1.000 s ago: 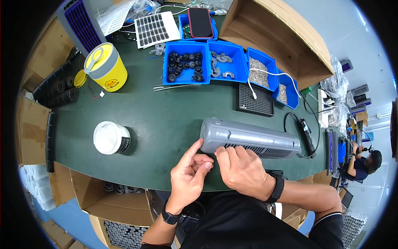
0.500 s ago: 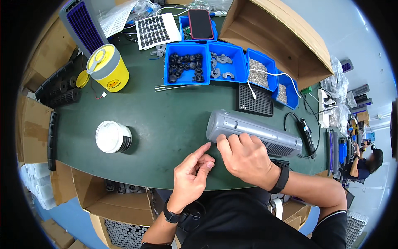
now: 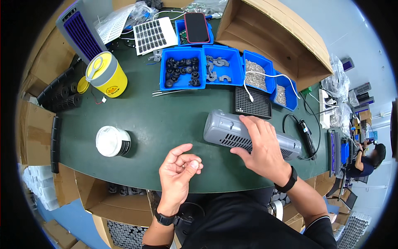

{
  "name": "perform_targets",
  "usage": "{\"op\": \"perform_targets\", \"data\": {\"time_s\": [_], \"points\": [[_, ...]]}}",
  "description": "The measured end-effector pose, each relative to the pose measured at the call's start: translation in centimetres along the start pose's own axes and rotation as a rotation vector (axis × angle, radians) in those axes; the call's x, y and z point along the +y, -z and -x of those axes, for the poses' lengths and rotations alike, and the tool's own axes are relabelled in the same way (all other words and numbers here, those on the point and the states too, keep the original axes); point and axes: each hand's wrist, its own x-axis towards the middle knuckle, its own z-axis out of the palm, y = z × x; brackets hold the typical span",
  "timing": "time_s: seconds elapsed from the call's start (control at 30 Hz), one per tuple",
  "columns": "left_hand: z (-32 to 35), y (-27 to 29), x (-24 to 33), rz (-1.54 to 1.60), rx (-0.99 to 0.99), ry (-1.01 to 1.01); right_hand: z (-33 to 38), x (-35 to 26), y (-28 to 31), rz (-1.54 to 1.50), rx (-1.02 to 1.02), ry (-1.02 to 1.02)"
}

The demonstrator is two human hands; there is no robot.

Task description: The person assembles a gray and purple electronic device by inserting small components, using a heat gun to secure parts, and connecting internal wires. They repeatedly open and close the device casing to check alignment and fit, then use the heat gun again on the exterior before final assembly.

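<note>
A long grey tower fan housing (image 3: 226, 128) with slotted vents lies on its side on the green table. My right hand (image 3: 265, 149) lies across its middle, fingers over the top and thumb on the near side, gripping it. Left of the housing and apart from it, my left hand (image 3: 179, 172) is raised above the table's near edge. Its thumb presses against curled fingers; whatever may be pinched there is too small to make out. A white-lidded tub (image 3: 112, 141) stands further left.
Behind the housing are a black perforated tray (image 3: 253, 103) and blue bins holding black round parts (image 3: 182, 72), grey clips (image 3: 217, 62) and screws (image 3: 255, 74). A corded black electric screwdriver (image 3: 306, 135) lies right. Far left stands a yellow bucket (image 3: 112, 81). A cardboard box (image 3: 273, 33) leans behind.
The housing has rolled so its vents show more. My right hand has gone from closed fingers at its near edge to spread across it. My left hand has drawn back leftward.
</note>
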Motion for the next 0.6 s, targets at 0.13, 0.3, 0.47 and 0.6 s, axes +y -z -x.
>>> {"op": "perform_targets", "data": {"time_s": [0.13, 0.3, 0.47, 0.6], "points": [[1.1, -2.8, 3.2, -0.068, 0.007, -0.014, 0.8, 0.3, 0.7, -0.074, -0.064, 0.047], [0.6, -7.1, 5.8, -0.229, -0.054, -0.06, 2.0, 0.0, 2.3, -0.343, 0.03, 0.121], [-2.8, -10.4, 7.5, -0.682, -0.144, -0.248, 2.7, 1.3, 4.1, -0.359, 0.07, 0.126], [-7.3, -10.1, 7.9, -1.027, -0.253, -0.26, 4.6, 5.1, 4.2, -0.287, 0.18, 0.015]]}}
